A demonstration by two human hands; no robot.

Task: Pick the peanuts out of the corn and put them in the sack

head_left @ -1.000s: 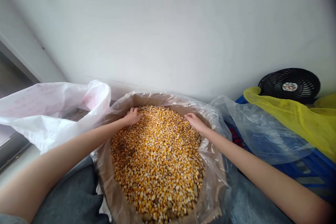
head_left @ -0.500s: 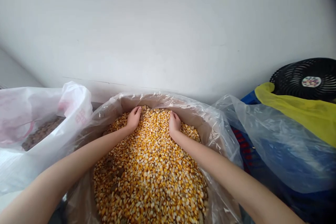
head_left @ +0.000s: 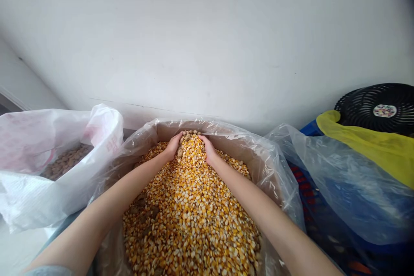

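Note:
Yellow and whitish corn kernels (head_left: 197,207) fill a box lined with a clear plastic bag (head_left: 274,168). At the far side of the heap, my left hand (head_left: 174,144) curves around kernels from the left. My right hand (head_left: 209,150) is cupped opposite it, so a mound of corn sits between the two palms. Several round brown nut-like pieces (head_left: 190,133) lie on top of this mound, near the fingertips. The fingers are partly buried or hidden by the kernels.
On the left stands a white woven sack (head_left: 74,194) with brown nut-like pieces (head_left: 66,161) inside. To the right are a clear plastic sheet (head_left: 349,181), yellow mesh or cloth (head_left: 371,138), a dark blue crate and a black fan (head_left: 384,105). A white wall (head_left: 207,43) rises behind the box.
My hands have drawn closer together, gathering corn between them. Brown nut-like pieces now show on the mound at the fingertips. The view has shifted slightly.

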